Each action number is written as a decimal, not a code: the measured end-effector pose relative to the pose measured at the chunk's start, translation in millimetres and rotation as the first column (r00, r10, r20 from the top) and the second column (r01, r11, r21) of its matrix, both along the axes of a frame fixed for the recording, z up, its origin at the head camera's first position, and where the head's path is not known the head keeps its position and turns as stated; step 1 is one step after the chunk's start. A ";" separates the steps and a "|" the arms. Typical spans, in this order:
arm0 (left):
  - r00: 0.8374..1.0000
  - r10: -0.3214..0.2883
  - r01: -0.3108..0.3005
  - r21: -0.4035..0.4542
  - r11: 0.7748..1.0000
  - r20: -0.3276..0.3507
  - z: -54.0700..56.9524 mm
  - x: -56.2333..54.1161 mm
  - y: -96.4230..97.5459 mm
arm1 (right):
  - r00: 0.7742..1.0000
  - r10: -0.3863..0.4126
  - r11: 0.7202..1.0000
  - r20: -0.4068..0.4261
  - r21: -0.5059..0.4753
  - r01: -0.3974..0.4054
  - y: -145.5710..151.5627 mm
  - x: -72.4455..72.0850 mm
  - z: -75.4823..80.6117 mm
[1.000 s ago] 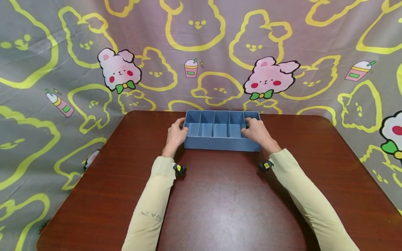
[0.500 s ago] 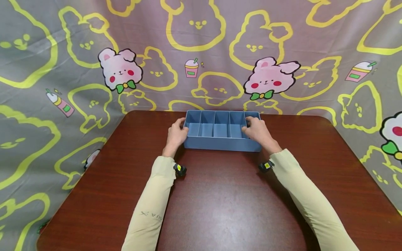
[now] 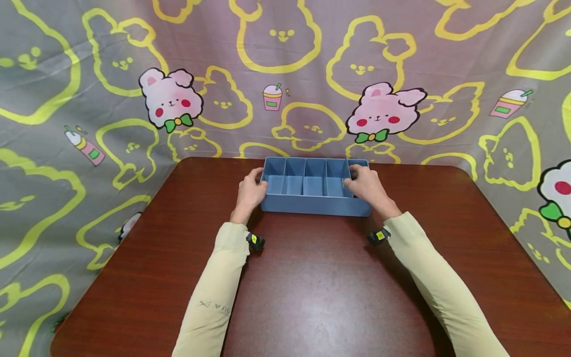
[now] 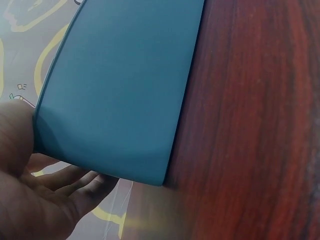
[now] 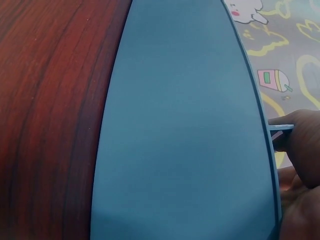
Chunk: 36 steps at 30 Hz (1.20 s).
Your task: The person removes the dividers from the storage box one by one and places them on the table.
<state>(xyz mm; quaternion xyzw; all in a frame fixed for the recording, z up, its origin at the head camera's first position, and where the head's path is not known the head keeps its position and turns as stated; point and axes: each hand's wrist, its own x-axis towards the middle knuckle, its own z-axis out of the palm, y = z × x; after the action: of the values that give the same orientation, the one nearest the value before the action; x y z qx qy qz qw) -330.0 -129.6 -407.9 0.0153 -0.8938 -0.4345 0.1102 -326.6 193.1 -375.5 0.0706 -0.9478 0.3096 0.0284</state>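
Note:
A blue divided storage box (image 3: 314, 204) rests on the table near its back edge, with several compartments in a row. In the head view my left hand (image 3: 251, 191) grips its left end. The left wrist view shows that hand's fingers (image 4: 92, 192) against the end wall and its thumb at the rim. At the other end, my right hand (image 3: 367, 187) reaches over the front rim and pinches the rightmost divider, whose edge (image 5: 282, 127) shows between thumb and fingers in the right wrist view. The hand hides much of the rightmost compartment.
The brown wooden table (image 3: 321, 277) extends in front and to both sides of the box. A patterned cloth (image 3: 312, 74) hangs close behind the table and along both sides. Small black devices (image 3: 255, 241) are worn at both wrists.
My right hand and the rightmost divider have shifted very slightly to the right. The left hand keeps its hold on the box's left end.

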 end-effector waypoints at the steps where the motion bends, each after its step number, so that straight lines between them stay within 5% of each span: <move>1: 1.000 0.002 -0.002 -0.001 1.000 -0.001 -0.2 -0.2 -0.2 | 1.000 0.000 1.000 -0.002 -0.004 0.000 0.3 -0.3 0.2; 36: 1.000 0.005 -0.005 -0.014 1.000 -0.020 -0.6 -1.3 0.7 | 0.993 -0.038 0.996 -0.109 -0.084 0.028 1.2 5.8 14.1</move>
<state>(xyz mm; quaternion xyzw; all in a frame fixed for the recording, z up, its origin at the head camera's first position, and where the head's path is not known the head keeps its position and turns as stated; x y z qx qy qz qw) -331.3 -128.9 -408.5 0.0125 -0.8957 -0.4279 0.1202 -320.8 194.3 -361.5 0.0707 -0.9322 0.3436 0.0889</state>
